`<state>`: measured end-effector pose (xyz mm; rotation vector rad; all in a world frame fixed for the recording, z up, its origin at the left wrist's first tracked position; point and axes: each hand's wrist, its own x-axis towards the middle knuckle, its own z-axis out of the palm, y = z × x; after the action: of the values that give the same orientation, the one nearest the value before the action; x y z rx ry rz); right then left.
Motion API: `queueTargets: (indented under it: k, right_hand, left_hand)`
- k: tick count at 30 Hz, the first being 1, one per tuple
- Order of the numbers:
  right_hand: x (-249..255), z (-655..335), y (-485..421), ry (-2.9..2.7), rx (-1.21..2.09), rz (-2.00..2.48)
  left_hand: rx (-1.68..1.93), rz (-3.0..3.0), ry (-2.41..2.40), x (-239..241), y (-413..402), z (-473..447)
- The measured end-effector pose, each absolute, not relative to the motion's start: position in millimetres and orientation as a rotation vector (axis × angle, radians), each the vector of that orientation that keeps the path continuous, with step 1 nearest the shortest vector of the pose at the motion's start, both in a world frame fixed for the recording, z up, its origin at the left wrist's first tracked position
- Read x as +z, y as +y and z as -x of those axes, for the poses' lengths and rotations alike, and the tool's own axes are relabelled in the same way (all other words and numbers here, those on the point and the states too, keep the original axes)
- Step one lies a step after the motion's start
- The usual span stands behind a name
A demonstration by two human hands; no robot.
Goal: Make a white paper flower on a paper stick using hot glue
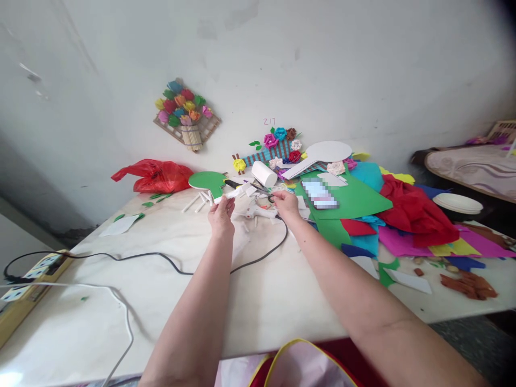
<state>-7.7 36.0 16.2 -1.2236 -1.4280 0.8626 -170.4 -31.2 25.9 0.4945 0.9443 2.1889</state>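
Observation:
Pinched in my left hand (221,214) is a white strip (235,194), apparently paper, pointing to the right. My right hand (287,205) is closed around the handles of a pair of scissors (263,190), whose dark blades point left toward the strip. I cannot tell whether the blades touch it. Below and between the hands lies a white glue gun (261,213) with a black cord. Several white rolled sticks (201,201) lie just left of my left hand, near a green rounded piece (205,180). Behind the scissors, a white cylinder (264,174) rests on its side.
A phone (320,193) lies on green sheets (363,203) at right, beside crumpled red paper (415,209). A red plastic bag (155,176) sits at back left. Cords run left to a power strip (36,282). Paper flowers (271,141) lean against the wall.

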Motion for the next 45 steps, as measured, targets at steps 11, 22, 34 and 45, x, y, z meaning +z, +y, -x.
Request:
queueTargets:
  k: [11, 22, 34, 45]
  right_hand:
    - [34, 10, 54, -2.135, 0.041, 1.696]
    - [32, 29, 87, -2.396, -0.012, 1.747]
    - [51, 20, 77, -2.274, 0.033, 1.709]
    - [52, 18, 42, -1.521, 1.147, 1.218]
  left_hand:
    - [2.185, -0.616, 0.964, 17, -31, 172]
    - [2.151, -0.596, 0.918, 15, -33, 173]
    - [2.106, -0.569, 0.809, 12, -34, 178]
    - [2.113, -0.549, 0.829, 14, -35, 180]
